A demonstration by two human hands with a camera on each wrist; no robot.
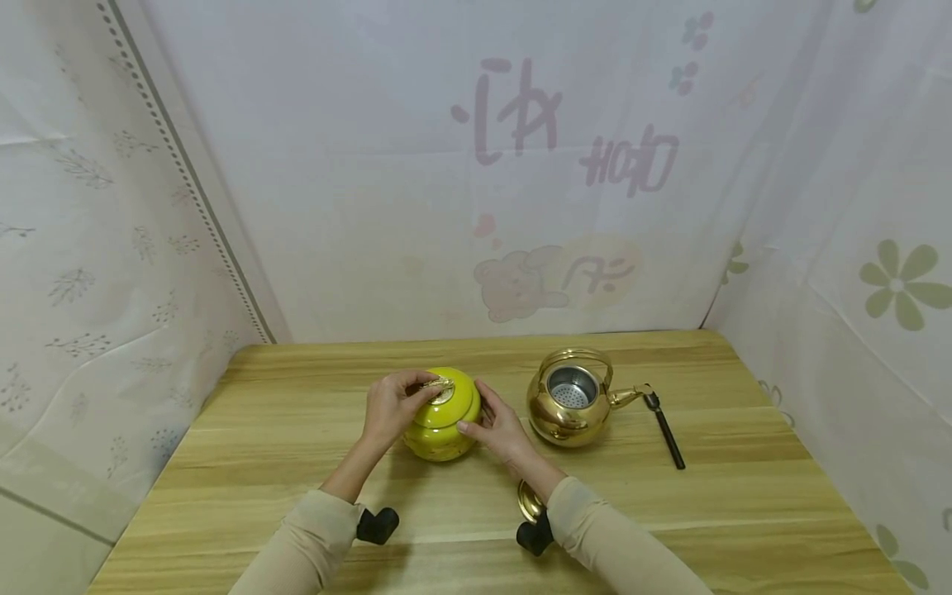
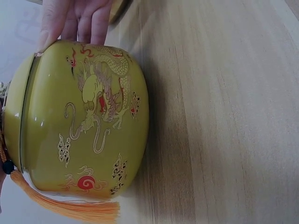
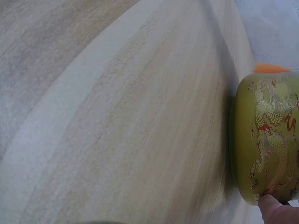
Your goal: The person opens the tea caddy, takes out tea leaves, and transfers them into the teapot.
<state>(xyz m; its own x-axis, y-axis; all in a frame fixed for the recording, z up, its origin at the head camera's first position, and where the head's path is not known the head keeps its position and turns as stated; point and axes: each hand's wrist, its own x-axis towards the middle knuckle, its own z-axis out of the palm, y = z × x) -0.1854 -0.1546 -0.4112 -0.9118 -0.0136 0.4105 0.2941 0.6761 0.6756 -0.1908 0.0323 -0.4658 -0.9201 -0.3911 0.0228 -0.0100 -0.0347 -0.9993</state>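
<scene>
A yellow lidded jar (image 1: 439, 444) stands upright on the wooden table, its lid (image 1: 465, 395) seated on top. My left hand (image 1: 388, 406) pinches the gold knob at the lid's centre. Thumb and fingers of my right hand (image 1: 507, 431) grip the jar's right side. Red-and-gold dragon drawings cover the jar wall (image 2: 88, 121) in the left wrist view, where an orange tassel (image 2: 70, 207) hangs from the lid. In the right wrist view, a fingertip (image 3: 275, 210) presses the jar's side.
Right of the jar stands a gold teapot (image 1: 568, 428) without its lid, a perforated strainer (image 1: 573, 395) inside. By its spout lies a slim black-handled tool (image 1: 669, 434). A round gold lid (image 1: 527, 500) is partly hidden under the right forearm. Printed curtains (image 1: 372, 207) enclose the table.
</scene>
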